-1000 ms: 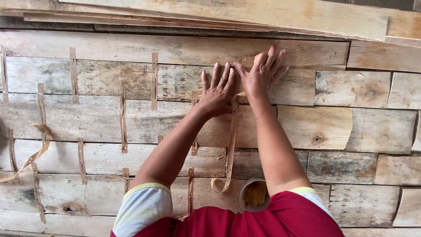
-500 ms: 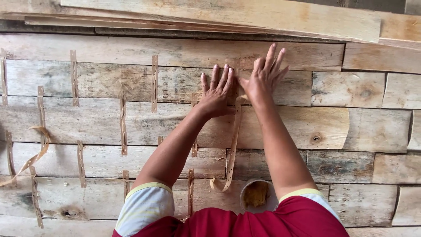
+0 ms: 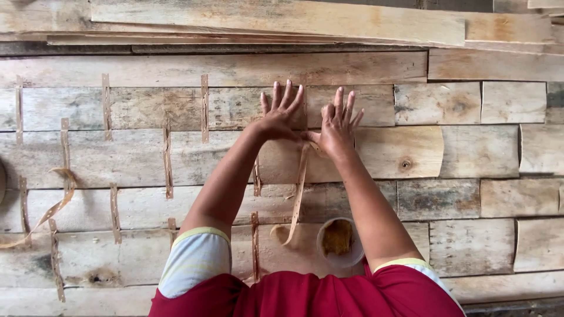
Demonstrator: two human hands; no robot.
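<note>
We see both hands flat on a bed of pale veneer sheets [image 3: 147, 158], near its middle and a little toward the far edge. The left hand [image 3: 281, 116] and the right hand [image 3: 338, 123] lie side by side, fingers spread and open, gripping nothing; they press down on the upper end of a thin brown tape strip [image 3: 300, 194] that runs across a seam between sheets. Below the hands the strip hangs loose, curling toward the near edge, its free end lifted off the wood beside a small round cup [image 3: 339, 240] holding something yellow-brown. Other short strips [image 3: 168, 158] already bridge seams toward the left edge, and a longer loose ribbon [image 3: 53, 205] curls at the far left. Stacked boards [image 3: 282, 20] lie along the far edge. We judge the strip to be very light, limp and easily torn or creased, so it is best pressed with flat palms and fingertips, or pinched gently at its free end; the sheets look thin, stiff and brittle at their edges.
</note>
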